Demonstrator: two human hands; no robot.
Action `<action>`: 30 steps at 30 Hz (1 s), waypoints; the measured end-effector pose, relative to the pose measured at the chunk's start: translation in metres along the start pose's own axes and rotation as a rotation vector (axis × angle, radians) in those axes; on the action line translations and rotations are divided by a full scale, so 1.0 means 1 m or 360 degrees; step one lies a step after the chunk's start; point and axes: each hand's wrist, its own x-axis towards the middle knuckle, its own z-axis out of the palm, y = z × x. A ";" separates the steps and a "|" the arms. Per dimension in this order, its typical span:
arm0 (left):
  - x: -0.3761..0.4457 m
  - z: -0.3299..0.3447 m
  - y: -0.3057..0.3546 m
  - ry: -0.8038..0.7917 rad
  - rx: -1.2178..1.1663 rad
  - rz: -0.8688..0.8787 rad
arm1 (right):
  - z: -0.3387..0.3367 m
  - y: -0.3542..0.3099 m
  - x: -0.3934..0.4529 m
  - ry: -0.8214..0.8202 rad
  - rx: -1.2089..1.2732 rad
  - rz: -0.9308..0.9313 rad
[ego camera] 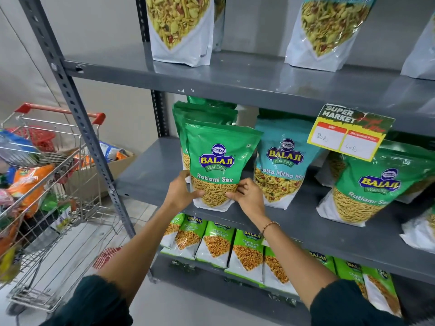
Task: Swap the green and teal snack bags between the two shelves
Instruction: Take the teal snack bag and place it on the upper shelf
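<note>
A green Ratlami Sev bag (217,161) stands upright at the front of the middle shelf (306,234), with more green bags stacked behind it. My left hand (182,192) grips its lower left corner. My right hand (247,196) grips its lower right corner. Just to its right stands a teal Khatta Mitha bag (282,165). Another green bag (367,189) leans at the right end of the same shelf. Two teal-topped bags (181,29) (329,31) stand on the upper shelf (235,76), their tops cut off by the frame.
A yellow price tag (350,132) hangs from the upper shelf's edge. Several light green snack packs (216,243) fill the bottom shelf. A shopping cart (47,184) loaded with packets stands at the left, with a cardboard box (113,165) behind it.
</note>
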 end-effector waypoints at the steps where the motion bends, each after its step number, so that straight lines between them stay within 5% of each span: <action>1: -0.009 0.005 -0.001 0.0123 0.0062 0.0050 | -0.003 0.001 -0.002 -0.0041 -0.0005 -0.0007; 4: -0.044 0.026 0.012 0.0416 -0.0016 0.0246 | -0.020 0.012 -0.010 -0.0022 -0.0044 0.0003; 9: -0.057 0.083 0.048 -0.0216 0.0042 0.0803 | -0.069 0.038 -0.030 0.0846 -0.0125 -0.0025; 11: -0.047 0.107 0.063 -0.0422 0.0002 0.0687 | -0.089 0.045 -0.026 0.1001 -0.0147 0.0047; 18: -0.001 0.153 0.090 -0.0598 -0.0197 -0.0129 | -0.130 0.051 0.010 0.0374 -0.0199 0.0323; 22: 0.015 0.158 0.081 -0.0523 -0.0300 -0.0103 | -0.140 0.070 0.022 0.0225 -0.0042 0.0364; 30: 0.017 0.161 0.079 -0.0598 -0.0302 0.0154 | -0.141 0.072 -0.008 0.0528 -0.0268 0.0182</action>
